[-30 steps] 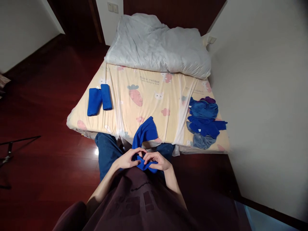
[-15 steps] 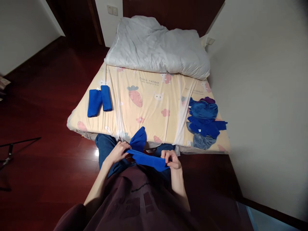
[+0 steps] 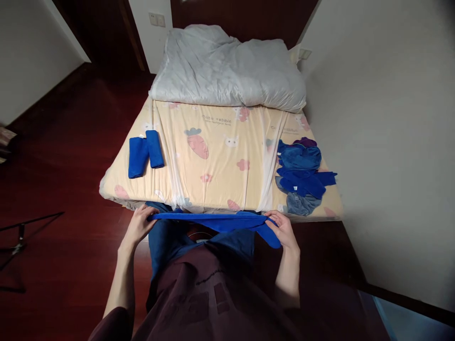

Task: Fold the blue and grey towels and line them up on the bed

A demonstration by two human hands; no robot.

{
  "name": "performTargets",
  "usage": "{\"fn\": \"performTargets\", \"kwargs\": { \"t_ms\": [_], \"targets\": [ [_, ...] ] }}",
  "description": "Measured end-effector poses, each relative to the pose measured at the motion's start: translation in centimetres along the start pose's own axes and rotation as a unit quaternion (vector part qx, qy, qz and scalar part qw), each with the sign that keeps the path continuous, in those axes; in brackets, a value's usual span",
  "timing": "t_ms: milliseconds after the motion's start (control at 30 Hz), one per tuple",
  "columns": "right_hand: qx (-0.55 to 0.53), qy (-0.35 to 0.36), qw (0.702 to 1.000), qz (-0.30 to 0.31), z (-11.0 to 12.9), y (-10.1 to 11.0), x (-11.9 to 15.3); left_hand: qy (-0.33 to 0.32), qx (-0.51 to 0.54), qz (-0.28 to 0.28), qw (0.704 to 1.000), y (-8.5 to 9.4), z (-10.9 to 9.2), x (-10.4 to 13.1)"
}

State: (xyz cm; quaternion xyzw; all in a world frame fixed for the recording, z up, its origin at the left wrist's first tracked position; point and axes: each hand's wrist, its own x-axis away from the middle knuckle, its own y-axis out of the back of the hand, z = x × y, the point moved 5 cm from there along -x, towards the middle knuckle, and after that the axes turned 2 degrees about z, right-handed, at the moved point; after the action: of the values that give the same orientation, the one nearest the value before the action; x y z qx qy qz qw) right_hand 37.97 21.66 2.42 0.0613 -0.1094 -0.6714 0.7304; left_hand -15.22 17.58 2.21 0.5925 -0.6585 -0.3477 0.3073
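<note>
One blue towel-like cloth (image 3: 213, 219) is stretched between the two hands, above the lap and just before the near edge of the bed (image 3: 220, 161). The left hand (image 3: 139, 225) pinches one end between thumb and fingers; the right hand (image 3: 283, 230) grips it near the other, where a loose flap hangs down below the fingers. Held from both sides like this, the upper edge runs nearly straight — probably the reason for the wide grip — while the lower part sags over the blue trousers (image 3: 161, 251).

On the bed's left lie a wider folded blue cloth (image 3: 138, 157) and a narrower folded blue cloth (image 3: 154, 149), side by side and flat. On the right, a crumpled blue cloth (image 3: 300, 157), a darker blue cloth (image 3: 305, 182), a grey cloth (image 3: 303, 204) and a bit of purple cloth (image 3: 306, 141) overlap loosely. The wide gap between — bare patterned sheet — seems to keep neat from rumpled. The grey quilt (image 3: 227, 71) is bunched at the headboard end, perhaps to free the surface.
</note>
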Motion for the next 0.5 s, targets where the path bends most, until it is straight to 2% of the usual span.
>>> {"fn": "performTargets", "kwargs": {
  "t_ms": [167, 333, 433, 500],
  "targets": [
    [0.115, 0.005, 0.993, -0.024, -1.6, -0.4, 0.2, -0.004, 0.058, -0.074, 0.996, 3.0, -1.4, 0.3],
    [0.247, -0.011, 0.968, -0.046, -3.5, 0.1, 0.6, -0.017, -0.024, -0.168, 0.985, 5.4, -2.5, 0.9],
    [0.254, -0.047, 0.965, -0.053, -5.4, 1.0, 1.2, -0.006, -0.090, -0.183, 0.979, 6.1, -2.3, 1.3],
    [0.250, -0.065, 0.965, -0.048, -6.7, 1.7, 1.7, -0.016, -0.107, -0.167, 0.980, 6.2, -2.2, 1.6]
  ]
}}
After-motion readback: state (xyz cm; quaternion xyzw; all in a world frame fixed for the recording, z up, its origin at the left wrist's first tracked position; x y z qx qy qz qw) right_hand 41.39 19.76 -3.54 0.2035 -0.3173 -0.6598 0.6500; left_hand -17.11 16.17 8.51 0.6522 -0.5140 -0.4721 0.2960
